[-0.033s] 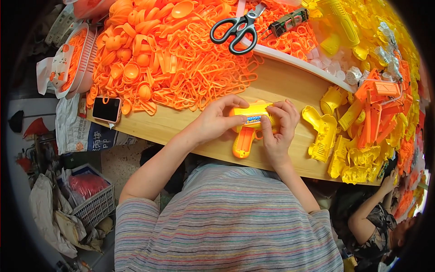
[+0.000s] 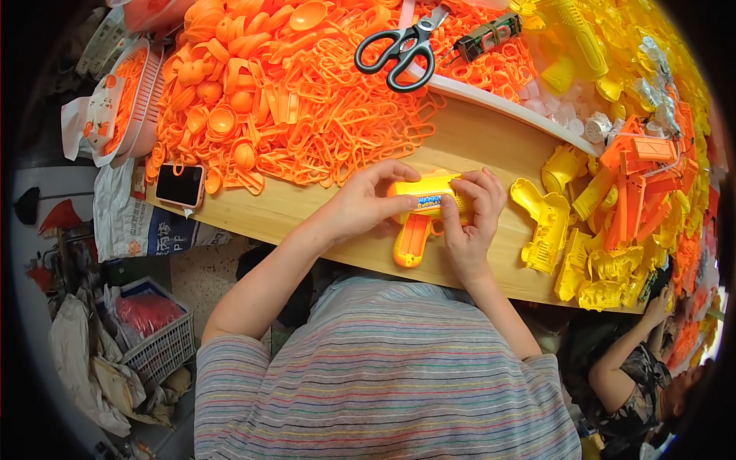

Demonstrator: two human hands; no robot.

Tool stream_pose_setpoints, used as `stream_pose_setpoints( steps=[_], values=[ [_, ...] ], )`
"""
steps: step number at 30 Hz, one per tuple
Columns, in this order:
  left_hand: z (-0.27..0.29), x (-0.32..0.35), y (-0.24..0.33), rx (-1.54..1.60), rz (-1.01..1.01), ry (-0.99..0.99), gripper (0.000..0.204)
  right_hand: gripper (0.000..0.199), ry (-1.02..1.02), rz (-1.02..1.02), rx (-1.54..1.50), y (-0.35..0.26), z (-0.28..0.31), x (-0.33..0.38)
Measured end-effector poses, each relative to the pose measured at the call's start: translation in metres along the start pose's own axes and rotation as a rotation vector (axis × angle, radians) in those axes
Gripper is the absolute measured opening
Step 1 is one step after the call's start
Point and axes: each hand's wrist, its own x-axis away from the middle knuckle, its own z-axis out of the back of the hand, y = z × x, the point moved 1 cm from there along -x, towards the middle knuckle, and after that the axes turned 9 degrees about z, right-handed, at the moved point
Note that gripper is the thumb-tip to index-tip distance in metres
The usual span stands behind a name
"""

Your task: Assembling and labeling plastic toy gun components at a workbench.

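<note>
Between my hands, over the table's near edge, is a yellow toy bubble gun (image 2: 435,186) with a printed sticker on its side and an orange-lined handle pointing toward me. My left hand (image 2: 369,198) pinches its left end, thumb by the sticker. My right hand (image 2: 474,215) grips the other end, its thumb near the sticker's right edge and its fingers over the top. An orange ring-like trigger sits beside the handle. To the right lie loose yellow shell halves (image 2: 546,226).
A heap of orange plastic parts (image 2: 307,100) covers the far left. Black-handled scissors (image 2: 406,50) lie beside a white tray edge (image 2: 529,119). A phone (image 2: 180,185) rests at the left table edge. Orange battery-box pieces (image 2: 640,180) pile up right. Another person's arm (image 2: 625,356) shows lower right.
</note>
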Motion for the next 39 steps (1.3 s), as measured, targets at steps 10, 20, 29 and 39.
stream_pose_setpoints(
  steps=[10,20,29,39],
  values=[
    [-0.006,-0.01,-0.032,-0.252,-0.37,0.175,0.038,0.022,0.023,0.02,-0.015,-0.003,-0.002,0.001],
    [-0.024,0.005,-0.043,0.254,-0.193,-0.238,0.044,0.076,0.171,-0.446,-1.002,-0.007,0.032,0.014],
    [0.027,0.008,-0.036,-0.636,-0.519,0.921,0.032,0.08,-0.203,0.214,-0.351,-0.02,0.024,-0.025],
    [0.031,-0.003,-0.043,-0.556,-0.524,1.006,0.02,0.049,-0.533,0.527,0.009,-0.059,-0.014,-0.022]
  ],
)
